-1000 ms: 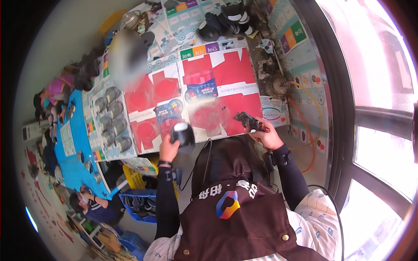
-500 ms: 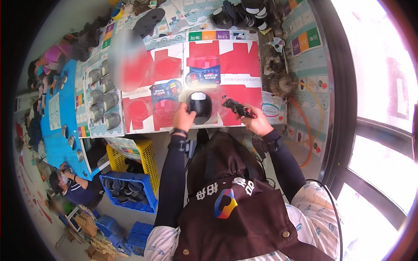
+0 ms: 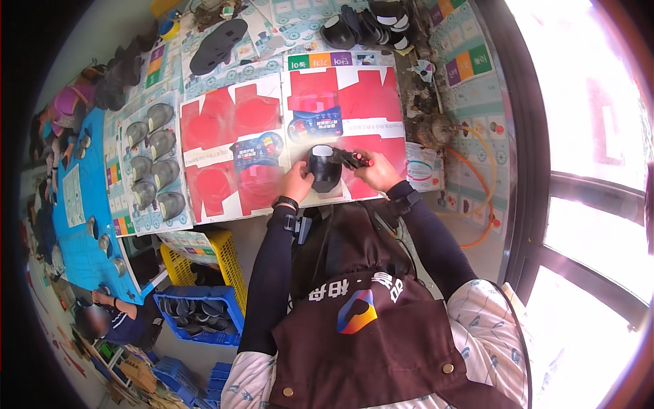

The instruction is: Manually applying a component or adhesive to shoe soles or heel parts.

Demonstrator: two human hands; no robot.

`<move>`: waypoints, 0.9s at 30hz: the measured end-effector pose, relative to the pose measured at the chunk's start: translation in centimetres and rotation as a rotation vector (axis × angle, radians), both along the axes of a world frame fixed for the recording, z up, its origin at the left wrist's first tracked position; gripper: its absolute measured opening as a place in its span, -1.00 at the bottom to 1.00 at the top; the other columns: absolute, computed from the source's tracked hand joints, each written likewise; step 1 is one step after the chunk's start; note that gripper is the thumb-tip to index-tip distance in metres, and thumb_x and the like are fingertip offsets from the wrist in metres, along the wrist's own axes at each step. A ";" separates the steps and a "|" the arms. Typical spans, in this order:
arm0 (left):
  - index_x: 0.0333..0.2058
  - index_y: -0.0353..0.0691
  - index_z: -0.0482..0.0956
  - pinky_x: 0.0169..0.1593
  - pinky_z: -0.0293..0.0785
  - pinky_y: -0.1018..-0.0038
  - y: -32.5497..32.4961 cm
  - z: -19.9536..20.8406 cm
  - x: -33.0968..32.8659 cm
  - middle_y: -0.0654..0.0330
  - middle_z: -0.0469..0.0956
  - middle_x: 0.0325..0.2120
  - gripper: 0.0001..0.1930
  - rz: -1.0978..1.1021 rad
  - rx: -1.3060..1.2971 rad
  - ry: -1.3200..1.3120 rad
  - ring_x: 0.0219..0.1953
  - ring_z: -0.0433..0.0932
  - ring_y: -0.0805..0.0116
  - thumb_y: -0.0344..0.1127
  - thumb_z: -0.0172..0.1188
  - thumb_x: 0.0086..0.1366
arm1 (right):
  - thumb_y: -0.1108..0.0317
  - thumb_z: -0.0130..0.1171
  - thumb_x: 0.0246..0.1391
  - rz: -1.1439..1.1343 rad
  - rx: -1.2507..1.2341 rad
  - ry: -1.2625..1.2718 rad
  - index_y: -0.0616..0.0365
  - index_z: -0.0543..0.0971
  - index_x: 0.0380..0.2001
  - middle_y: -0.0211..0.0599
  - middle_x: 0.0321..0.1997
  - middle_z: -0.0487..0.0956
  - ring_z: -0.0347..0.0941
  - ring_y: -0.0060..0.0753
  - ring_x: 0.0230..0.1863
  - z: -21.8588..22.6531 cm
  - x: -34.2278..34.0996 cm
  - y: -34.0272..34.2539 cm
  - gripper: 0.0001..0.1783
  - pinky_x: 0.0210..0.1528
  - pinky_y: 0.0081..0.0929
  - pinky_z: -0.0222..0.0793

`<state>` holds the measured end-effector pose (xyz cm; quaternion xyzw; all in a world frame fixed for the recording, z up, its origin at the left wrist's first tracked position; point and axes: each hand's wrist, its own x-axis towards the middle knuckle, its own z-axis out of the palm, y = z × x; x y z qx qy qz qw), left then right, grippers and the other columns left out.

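My left hand [image 3: 298, 183] pinches the left edge of a black curved shoe upper [image 3: 323, 176] with a white patch at its far end. The upper rests on the red-and-white printed board [image 3: 300, 83] near the table's front edge. In my closed right hand [image 3: 380, 172] is a clotted dark brush [image 3: 349, 159] with some red at the handle. Its bristle end meets the far right side of the upper; whether it presses on the surface I cannot make out.
Grey uppers [image 3: 163, 176] lie in rows at left. A dark sole [image 3: 219, 46] and stacked black uppers [image 3: 368, 28] are behind. A crusted pot [image 3: 432, 129] with an orange hose [image 3: 477, 184] stands right. Below left are yellow [image 3: 235, 262] and blue crates [image 3: 240, 315]; a co-worker [image 3: 126, 319] sits beyond.
My right hand has brought the brush leftward to the upper. The upper has shifted slightly right in the picture, still held by my left hand. The blurred shape over the board is gone.
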<state>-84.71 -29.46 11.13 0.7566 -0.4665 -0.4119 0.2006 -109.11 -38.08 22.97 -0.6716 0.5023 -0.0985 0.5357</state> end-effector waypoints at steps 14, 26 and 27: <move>-0.09 -0.29 0.58 -0.07 0.56 0.26 -0.7 0.8 -0.1 0.05 0.70 -0.28 -0.65 -0.032 -0.056 0.141 -0.21 0.68 0.10 -0.27 0.27 0.17 | 0.41 0.14 -0.15 -0.028 -0.053 0.071 0.30 0.56 -0.08 0.17 -0.35 0.59 0.54 0.24 -0.24 0.3 0.9 0.1 -0.54 -0.18 -0.17 0.42; -0.14 -0.28 0.58 -0.09 0.55 0.26 -0.8 1.4 -0.3 0.07 0.69 -0.31 -0.70 -0.052 -0.056 0.157 -0.23 0.67 0.10 -0.27 0.27 0.18 | 0.37 0.14 -0.14 -0.030 -0.045 0.085 0.28 0.55 -0.21 0.16 -0.40 0.58 0.51 0.31 -0.25 0.9 -0.1 0.2 -0.65 -0.22 -0.08 0.39; -0.14 -0.28 0.58 -0.09 0.55 0.26 -0.8 1.4 -0.4 0.07 0.69 -0.31 -0.70 -0.057 -0.070 0.146 -0.23 0.67 0.10 -0.27 0.27 0.18 | 0.37 0.14 -0.14 -0.055 -0.039 0.049 0.28 0.55 -0.24 0.16 -0.41 0.58 0.51 0.31 -0.25 0.9 0.0 0.2 -0.66 -0.22 -0.07 0.39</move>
